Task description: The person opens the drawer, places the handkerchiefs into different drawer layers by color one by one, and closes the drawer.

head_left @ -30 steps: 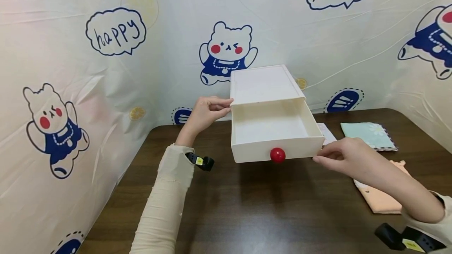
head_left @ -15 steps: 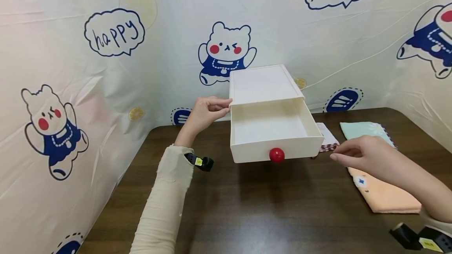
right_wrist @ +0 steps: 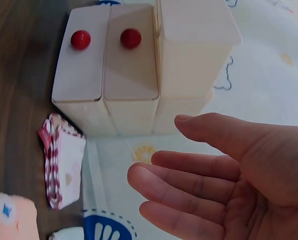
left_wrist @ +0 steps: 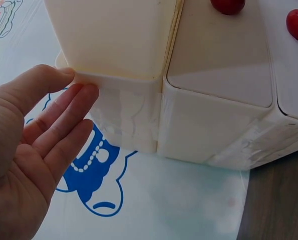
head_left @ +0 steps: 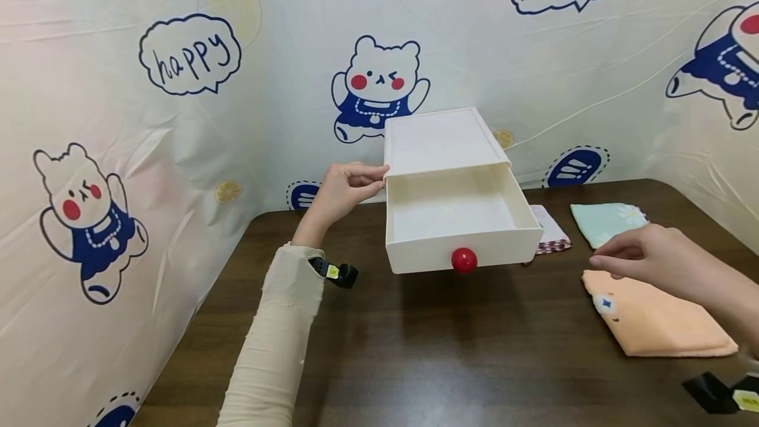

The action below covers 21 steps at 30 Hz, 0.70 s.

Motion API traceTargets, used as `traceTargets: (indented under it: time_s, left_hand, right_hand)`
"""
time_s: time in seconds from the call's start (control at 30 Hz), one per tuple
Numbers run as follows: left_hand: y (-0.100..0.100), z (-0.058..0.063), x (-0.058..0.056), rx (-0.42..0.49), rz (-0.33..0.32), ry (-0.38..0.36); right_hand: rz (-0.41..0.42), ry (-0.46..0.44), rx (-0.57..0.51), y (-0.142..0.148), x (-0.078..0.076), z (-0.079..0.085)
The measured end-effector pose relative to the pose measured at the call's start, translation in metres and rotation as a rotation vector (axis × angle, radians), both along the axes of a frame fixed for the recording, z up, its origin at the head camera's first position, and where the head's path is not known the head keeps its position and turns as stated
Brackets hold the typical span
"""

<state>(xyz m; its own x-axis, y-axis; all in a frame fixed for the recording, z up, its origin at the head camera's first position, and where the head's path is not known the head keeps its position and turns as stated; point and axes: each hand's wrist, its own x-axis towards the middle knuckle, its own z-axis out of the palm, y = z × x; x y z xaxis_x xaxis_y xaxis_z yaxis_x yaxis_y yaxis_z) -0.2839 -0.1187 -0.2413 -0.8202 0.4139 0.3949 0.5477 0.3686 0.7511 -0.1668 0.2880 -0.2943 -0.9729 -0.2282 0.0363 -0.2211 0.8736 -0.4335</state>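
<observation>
Fingertips of my left hand point(head_left: 350, 191) touch the left edge of a white drawer cabinet point(head_left: 445, 140), where its top drawer point(head_left: 462, 252) begins. In the left wrist view, thumb and fairly straight fingers point(left_wrist: 71, 112) meet the cabinet's corner. That drawer, with a red round knob point(head_left: 464, 260), stands pulled out and its visible inside holds nothing. Right of it, my right hand point(head_left: 658, 262) hovers with relaxed fingers, holding nothing. Below and beside this hand lies a folded peach cloth point(head_left: 664, 321); behind it is a folded mint-green cloth point(head_left: 607, 221).
A folded white cloth with a red-checked edge point(head_left: 551, 232) lies beside the cabinet. Two lower drawers point(right_wrist: 131, 70) with red knobs are closed. The dark wooden table point(head_left: 367, 354) meets a patterned curtain point(head_left: 284, 97) behind the cabinet.
My right hand has moved right, away from the drawer's front corner to above the cloths. The left hand keeps its place on the cabinet. The drawer stays pulled out.
</observation>
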Motion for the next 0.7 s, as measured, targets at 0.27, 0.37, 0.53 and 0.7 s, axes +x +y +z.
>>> traceTargets:
  time_s: [0.27,0.37,0.53,0.7]
  left_hand:
    - [0.000,0.001,0.002,-0.007,0.007,0.012]
    - [0.000,0.001,0.002,-0.005,0.006,0.014]
    - [0.000,0.000,0.002,0.004,0.001,0.011]
    - [0.000,0.000,0.001,0.006,0.000,0.009]
  right_hand:
    - [-0.027,-0.013,0.036,0.020,-0.002,-0.008]
    - [-0.036,-0.032,0.040,0.028,-0.002,-0.011]
    - [-0.047,-0.085,0.022,0.042,-0.002,-0.015]
    - [-0.047,-0.152,-0.043,0.054,-0.004,-0.021]
